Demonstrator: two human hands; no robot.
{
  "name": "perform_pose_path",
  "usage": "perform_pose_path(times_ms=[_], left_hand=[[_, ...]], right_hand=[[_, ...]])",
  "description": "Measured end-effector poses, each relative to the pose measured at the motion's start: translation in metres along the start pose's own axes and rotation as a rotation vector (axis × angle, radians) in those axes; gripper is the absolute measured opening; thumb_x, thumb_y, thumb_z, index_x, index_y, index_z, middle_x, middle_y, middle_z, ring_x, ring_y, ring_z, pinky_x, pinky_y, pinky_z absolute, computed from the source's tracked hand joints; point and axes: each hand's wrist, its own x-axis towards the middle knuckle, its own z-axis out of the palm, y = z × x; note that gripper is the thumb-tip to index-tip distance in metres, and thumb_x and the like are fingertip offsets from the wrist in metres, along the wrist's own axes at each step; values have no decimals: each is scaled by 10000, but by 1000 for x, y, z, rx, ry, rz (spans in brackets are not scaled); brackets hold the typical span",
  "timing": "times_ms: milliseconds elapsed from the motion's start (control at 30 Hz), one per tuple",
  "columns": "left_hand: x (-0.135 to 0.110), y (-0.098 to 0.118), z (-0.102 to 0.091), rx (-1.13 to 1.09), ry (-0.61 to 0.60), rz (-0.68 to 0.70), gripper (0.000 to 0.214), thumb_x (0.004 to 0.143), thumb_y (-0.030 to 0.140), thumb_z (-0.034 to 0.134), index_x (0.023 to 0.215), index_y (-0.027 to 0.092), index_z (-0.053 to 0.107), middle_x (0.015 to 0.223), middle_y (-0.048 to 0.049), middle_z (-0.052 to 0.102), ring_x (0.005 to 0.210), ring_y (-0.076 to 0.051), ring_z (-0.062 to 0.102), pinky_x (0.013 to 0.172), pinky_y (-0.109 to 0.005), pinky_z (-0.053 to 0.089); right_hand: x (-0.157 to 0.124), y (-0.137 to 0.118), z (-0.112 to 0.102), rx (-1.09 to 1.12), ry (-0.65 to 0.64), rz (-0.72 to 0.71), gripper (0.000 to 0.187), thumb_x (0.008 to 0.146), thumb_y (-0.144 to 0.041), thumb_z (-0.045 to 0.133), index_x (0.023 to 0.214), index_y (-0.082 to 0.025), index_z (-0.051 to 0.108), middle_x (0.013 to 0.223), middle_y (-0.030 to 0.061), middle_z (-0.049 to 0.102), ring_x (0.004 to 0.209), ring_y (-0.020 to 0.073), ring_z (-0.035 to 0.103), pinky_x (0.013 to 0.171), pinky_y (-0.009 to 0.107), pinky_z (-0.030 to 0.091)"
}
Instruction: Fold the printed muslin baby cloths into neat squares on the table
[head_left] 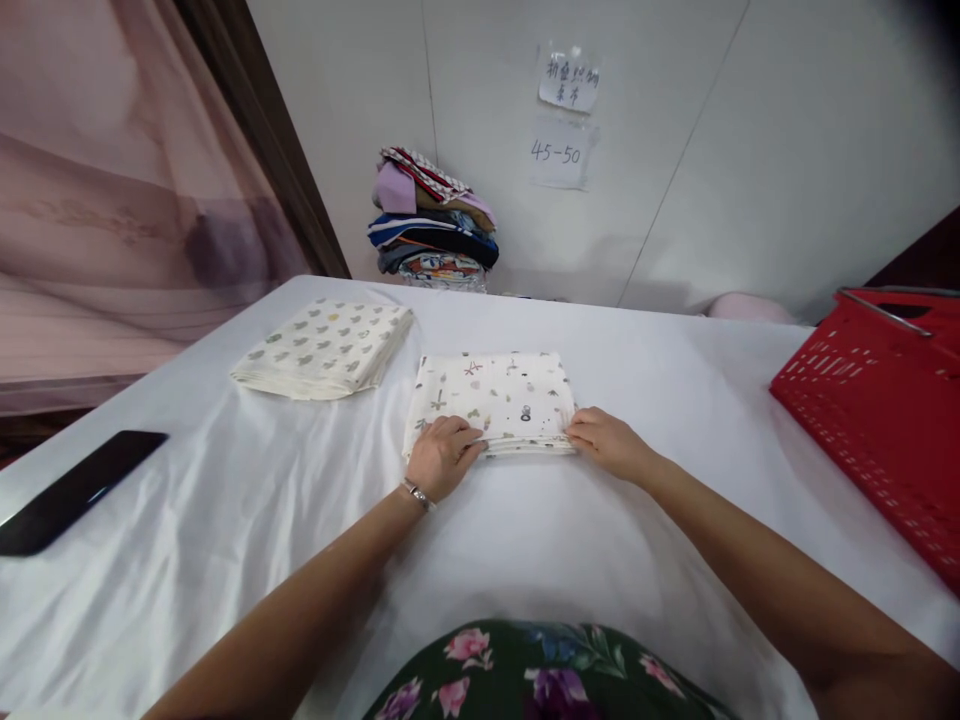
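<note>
In front of me a folded white cloth (502,395) with small printed figures lies flat on the white-covered table (675,390). My left hand (444,455) grips its near edge left of the middle, thumb and fingers closed over the folded layers. At the near right corner, my right hand (609,442) pinches the same cloth between thumb and fingers. Farther left rests another folded cream cloth (322,345) with grey-green prints, touched by neither hand.
A red plastic basket (877,420) with a metal handle stands at the right. On the left lies a flat black object (79,490). Behind the table's far edge rises a stack of folded fabrics (435,225), and a pink curtain (127,220) hangs at the left.
</note>
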Motion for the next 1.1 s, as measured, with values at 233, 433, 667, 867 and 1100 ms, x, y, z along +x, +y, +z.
perform_pose_path(times_ms=[233,433,667,867,1100], left_hand=[[2,-3,-1,22,-48,6,193,859,297,489,920,224,658,876,-32,608,819,-174,520,734,-313,409],[3,-1,-2,33,-41,-22,234,882,305,446,858,227,666,853,-27,614,802,-169,519,720,-308,400],[2,-3,-2,73,-55,17,249,893,319,428,890,229,659,870,-30,615,808,-172,518,716,-310,400],[0,-4,-1,89,-36,62,228,887,318,439,936,222,640,893,-38,615,838,-181,524,737,-319,410],[-7,-7,-4,58,-40,104,232,859,331,487,1010,207,612,949,-63,613,878,-195,531,758,-341,423]], right_hand=[[9,-2,-6,-30,-111,25,215,856,-193,403,809,-208,612,928,40,565,895,171,486,700,268,390],[13,-11,-10,-215,-113,31,247,858,-148,380,740,-173,595,842,67,564,789,163,480,620,256,335],[0,-7,-1,-131,-75,11,252,884,-227,357,804,-192,593,896,53,564,848,176,474,665,274,375],[-5,-4,1,-39,-39,13,198,875,-223,392,872,-205,589,978,54,554,924,175,472,729,287,407],[-9,-10,6,-83,-3,15,192,864,-239,411,901,-205,596,957,62,557,909,197,480,727,321,418]])
